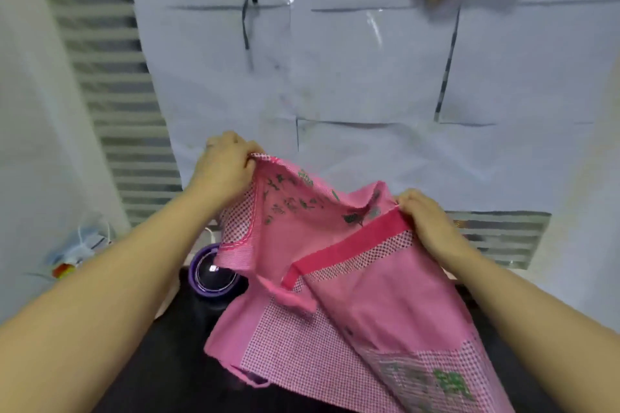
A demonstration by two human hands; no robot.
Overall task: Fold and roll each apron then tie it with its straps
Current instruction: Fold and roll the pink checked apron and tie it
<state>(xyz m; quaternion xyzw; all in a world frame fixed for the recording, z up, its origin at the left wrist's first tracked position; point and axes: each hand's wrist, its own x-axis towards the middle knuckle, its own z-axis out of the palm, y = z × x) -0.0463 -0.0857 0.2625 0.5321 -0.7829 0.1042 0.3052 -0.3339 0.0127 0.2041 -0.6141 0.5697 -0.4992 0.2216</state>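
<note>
Right now my left grip (224, 164) is closed on one corner of the pink apron (335, 312), fingers curled over the stitched hem and thumb pinching it from below. My right grip (426, 218) pinches the opposite corner, fingers bent tightly round the end of a hot-pink band. Both hold the cloth lifted, the left one farther from me than the right, so the held edge slants across from far left to nearer right and sags a little between them.

From that edge the apron hangs and spreads toward me. Its long axis runs from the raised edge down to my near right, where the lower end lies on the dark surface (161, 362) and passes out of view. The hot-pink band crosses the cloth on a diagonal, from my right grip down toward the left. Checked panels sit beside plain pink ones, with green print near the top fold and again at the near end.

A purple-lidded bottle (213, 273) stands just beside the apron's left edge, partly covered by it. Behind hangs a white sheet (352, 77) printed FRIED RICE. A crumpled plastic bag (77, 251) lies off to the left.
</note>
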